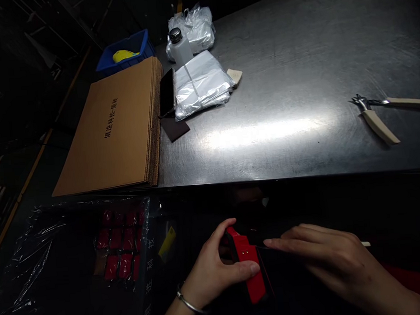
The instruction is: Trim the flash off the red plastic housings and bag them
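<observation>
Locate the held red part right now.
In the head view, the red part is in the left hand, low and right of centre, below the edge of the metal table, the right hand to its right.

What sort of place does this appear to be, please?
It looks like a factory or workshop station: a bare-metal table holds pliers and a stack of flat cardboard.

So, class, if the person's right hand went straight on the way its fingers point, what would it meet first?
Most likely the red block held in the left hand; the right hand's fingers point towards it, though depth is hard to judge here.
</observation>
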`<state>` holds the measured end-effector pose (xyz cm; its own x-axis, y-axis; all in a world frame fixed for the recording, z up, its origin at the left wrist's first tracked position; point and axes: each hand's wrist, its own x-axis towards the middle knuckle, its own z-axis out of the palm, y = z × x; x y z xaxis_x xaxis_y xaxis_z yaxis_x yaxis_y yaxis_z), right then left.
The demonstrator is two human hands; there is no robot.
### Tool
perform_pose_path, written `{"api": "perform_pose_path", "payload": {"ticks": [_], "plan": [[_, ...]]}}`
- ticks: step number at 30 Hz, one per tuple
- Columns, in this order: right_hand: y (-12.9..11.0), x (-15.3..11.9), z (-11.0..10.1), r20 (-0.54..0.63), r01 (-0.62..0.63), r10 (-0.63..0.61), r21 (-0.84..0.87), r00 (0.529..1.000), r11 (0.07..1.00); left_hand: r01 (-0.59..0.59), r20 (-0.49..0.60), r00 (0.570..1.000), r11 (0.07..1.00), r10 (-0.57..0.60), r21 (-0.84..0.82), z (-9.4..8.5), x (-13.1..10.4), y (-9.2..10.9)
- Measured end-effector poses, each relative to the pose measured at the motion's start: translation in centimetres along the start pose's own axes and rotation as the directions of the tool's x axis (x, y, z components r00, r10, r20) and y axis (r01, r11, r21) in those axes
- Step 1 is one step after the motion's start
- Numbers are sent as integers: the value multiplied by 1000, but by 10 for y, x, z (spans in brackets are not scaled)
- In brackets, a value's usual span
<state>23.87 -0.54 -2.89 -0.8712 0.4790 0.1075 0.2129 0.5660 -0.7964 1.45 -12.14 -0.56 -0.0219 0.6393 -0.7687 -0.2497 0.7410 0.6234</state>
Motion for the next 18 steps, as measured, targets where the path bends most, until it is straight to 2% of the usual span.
{"api": "perform_pose_path", "payload": {"ticks": [5, 7, 10, 13, 18], "plan": [[1, -3, 6, -116, 114, -154, -299, 981, 947, -15, -1, 1000, 1000, 15, 5, -1, 1, -1], [2, -6, 9, -176, 85, -152, -337, 973, 938, -17, -2, 1000, 1000, 17, 2, -2, 2, -1], [4, -8, 11, -211, 20, -66, -213, 975, 977, -24, -10, 1000, 1000, 24, 16, -3, 3, -1], [3, -6, 10, -156, 9, -21, -74, 987, 997, -25, 1, 1000, 1000, 25, 1, -4, 4, -3], [-2, -1, 8, -140, 9, -11, -14, 990, 1000, -22, 9, 1000, 1000, 22, -3, -3, 3, -4]]}}
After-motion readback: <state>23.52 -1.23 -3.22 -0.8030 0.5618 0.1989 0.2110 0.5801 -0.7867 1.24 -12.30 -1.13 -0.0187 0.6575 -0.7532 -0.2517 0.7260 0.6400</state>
